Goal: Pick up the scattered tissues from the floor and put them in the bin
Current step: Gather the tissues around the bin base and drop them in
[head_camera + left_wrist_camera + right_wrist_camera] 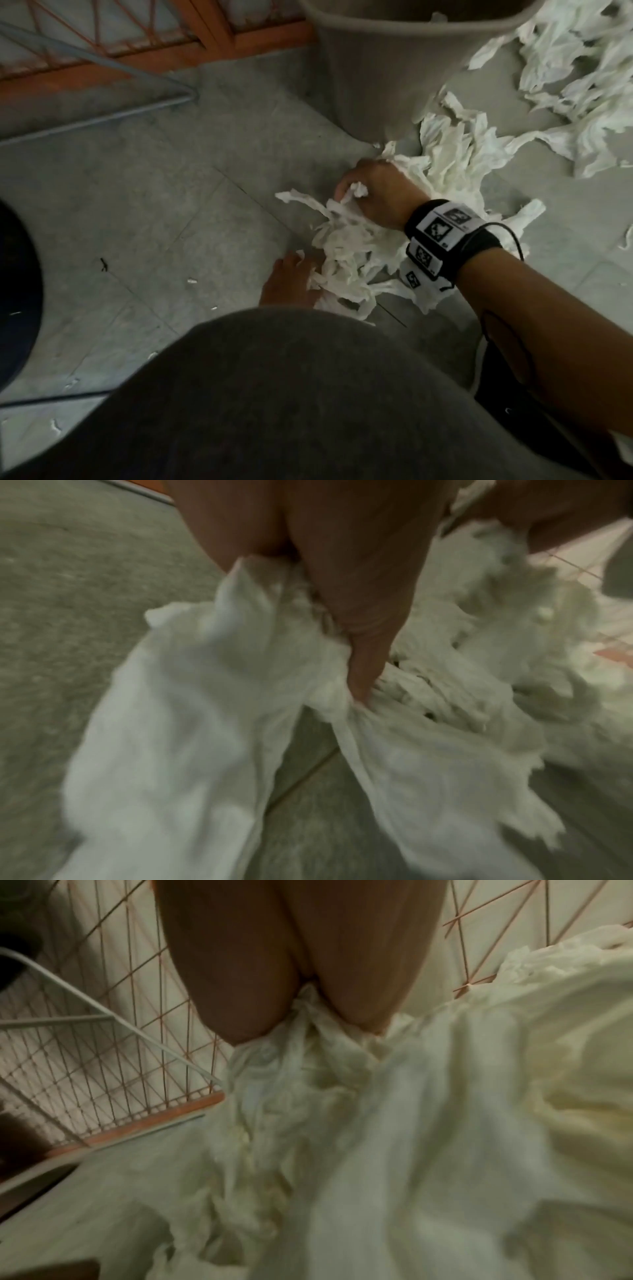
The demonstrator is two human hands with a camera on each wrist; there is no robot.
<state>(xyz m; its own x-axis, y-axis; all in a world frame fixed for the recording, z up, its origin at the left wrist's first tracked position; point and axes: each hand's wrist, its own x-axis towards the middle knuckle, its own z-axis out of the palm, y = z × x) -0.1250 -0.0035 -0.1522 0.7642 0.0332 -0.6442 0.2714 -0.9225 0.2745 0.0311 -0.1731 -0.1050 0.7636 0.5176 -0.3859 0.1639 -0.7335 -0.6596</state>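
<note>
A heap of white crumpled tissues (pixel 346 246) lies on the grey floor in front of the grey bin (pixel 394 75). My right hand (pixel 373 195), with a marker band on its wrist, grips a bunch from the top of the heap. In the right wrist view the right hand (pixel 304 1001) pinches tissue (pixel 342 1123) between its fingers. My left hand (pixel 291 284) holds the heap's near edge, its wrist hidden behind my knee. In the left wrist view the left hand (pixel 342 588) clutches tissue (pixel 192 696). More tissues (pixel 455 154) trail right past the bin's base.
Another spread of tissues (pixel 582 75) covers the floor at the far right. A grey metal frame (pixel 102 58) and an orange lattice panel (pixel 212 41) stand at the back left. Small scraps (pixel 191 281) dot the floor. My grey-clad knee (pixel 308 394) fills the foreground.
</note>
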